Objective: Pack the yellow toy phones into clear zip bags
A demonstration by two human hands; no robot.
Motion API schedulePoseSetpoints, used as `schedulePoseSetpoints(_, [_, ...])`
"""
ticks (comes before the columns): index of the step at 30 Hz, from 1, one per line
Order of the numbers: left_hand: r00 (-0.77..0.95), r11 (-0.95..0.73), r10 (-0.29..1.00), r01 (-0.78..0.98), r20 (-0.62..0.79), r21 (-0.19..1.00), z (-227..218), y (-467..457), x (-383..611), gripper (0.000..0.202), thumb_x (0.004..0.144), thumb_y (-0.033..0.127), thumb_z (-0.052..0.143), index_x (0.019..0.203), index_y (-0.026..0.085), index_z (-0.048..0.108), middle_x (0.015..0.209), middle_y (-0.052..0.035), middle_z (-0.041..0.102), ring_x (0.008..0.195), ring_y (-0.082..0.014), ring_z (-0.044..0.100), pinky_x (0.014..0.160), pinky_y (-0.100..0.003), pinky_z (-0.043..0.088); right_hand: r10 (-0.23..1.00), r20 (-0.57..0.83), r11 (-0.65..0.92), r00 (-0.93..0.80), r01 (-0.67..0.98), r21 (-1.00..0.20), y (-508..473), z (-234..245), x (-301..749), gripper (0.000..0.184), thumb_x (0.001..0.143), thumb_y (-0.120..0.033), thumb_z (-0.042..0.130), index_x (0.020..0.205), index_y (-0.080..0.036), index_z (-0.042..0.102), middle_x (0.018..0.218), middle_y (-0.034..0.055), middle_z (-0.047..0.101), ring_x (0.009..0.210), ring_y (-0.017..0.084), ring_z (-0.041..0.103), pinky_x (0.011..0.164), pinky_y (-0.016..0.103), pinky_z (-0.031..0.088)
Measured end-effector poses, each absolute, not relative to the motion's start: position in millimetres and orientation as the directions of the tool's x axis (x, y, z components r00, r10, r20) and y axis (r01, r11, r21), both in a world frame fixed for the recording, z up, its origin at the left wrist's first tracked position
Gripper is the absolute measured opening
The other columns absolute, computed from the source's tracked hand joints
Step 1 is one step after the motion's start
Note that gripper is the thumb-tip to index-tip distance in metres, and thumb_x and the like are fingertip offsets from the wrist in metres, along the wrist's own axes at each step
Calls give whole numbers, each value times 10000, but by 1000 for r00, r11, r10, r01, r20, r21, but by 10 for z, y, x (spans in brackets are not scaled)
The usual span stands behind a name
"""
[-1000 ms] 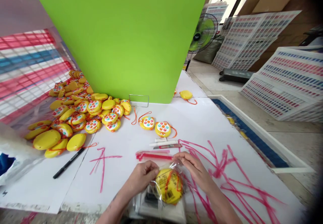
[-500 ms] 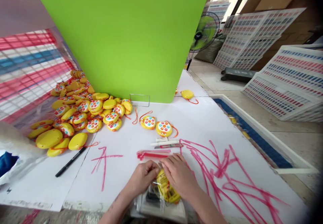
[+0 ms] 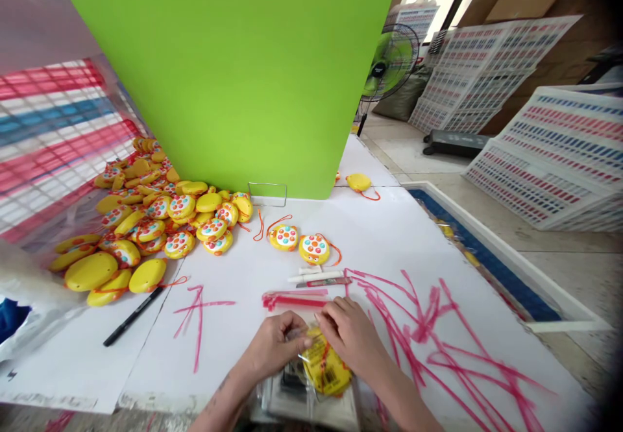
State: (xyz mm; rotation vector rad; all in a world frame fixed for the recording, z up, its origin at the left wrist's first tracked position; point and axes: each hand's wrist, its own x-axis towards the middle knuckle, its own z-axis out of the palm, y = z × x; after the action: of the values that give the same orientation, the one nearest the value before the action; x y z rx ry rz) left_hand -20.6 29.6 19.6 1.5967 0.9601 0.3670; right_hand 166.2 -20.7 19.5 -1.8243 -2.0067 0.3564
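Note:
Near the table's front edge, a yellow toy (image 3: pixel 327 370) with a barcode and an orange cord on its upper side lies in a clear plastic bag. My left hand (image 3: pixel 272 348) pinches the bag's top edge, thumb against curled fingers. From the right, my right hand (image 3: pixel 357 335) grips the same edge, its fingers bent over the toy's top. Beneath the bag is a pale flat thing with a dark patch (image 3: pixel 293 380), mostly hidden. Just beyond my hands lie red strips (image 3: pixel 294 301), a cutter knife (image 3: pixel 324 282) and a white pen (image 3: pixel 311 276).
A heap of yellow toys (image 3: pixel 146 218) with coloured buttons fills the left, beside a black marker (image 3: pixel 134 315). Two toys (image 3: pixel 314 248) lie mid-table. A tall green panel (image 3: pixel 228 82) stands behind. To the right are a blue-lined tray (image 3: pixel 487 263), a fan (image 3: pixel 389 65) and white crates (image 3: pixel 549 159).
My left thumb has shifted right and downward along the bag's top edge. The toy in the bag shows slightly lower. The whole view has drifted a little.

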Motion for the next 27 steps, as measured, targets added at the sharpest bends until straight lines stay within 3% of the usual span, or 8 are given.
schedulePoseSetpoints(3, [599, 59, 745, 381, -294, 923, 158, 300, -203, 219, 677, 285, 685, 817, 137, 606, 739, 0, 583, 669, -131, 501, 583, -214, 381, 989, 134, 112, -56, 883, -455, -211, 206, 1670, 188, 920, -240, 452, 752, -194, 522, 771, 36, 580, 764, 212, 525, 682, 320, 359])
schedulePoseSetpoints(9, [595, 201, 719, 316, -358, 927, 126, 275, -172, 245, 678, 316, 677, 814, 134, 586, 690, 12, 566, 531, -97, 470, 491, -209, 378, 991, 123, 107, -53, 867, -486, -220, 245, 1690, 190, 904, -227, 474, 719, -194, 497, 739, 27, 576, 740, 196, 533, 659, 295, 357])
schedulePoseSetpoints(15, [592, 188, 708, 366, -384, 911, 103, 272, -187, 260, 712, 370, 663, 811, 135, 612, 629, 43, 514, 484, -74, 408, 444, -187, 312, 994, 94, 101, -62, 863, -494, -216, 270, 1689, 213, 897, -235, 486, 688, -194, 488, 715, 22, 571, 709, 184, 530, 640, 285, 355])
schedulePoseSetpoints(27, [602, 130, 746, 287, -284, 949, 151, 258, -184, 216, 754, 341, 629, 721, 127, 630, 606, 29, 531, 557, -91, 410, 550, -204, 331, 980, 187, 163, -74, 833, -528, -191, 183, 1686, 265, 902, -242, 479, 640, -203, 468, 665, 11, 553, 668, 168, 508, 619, 276, 358])
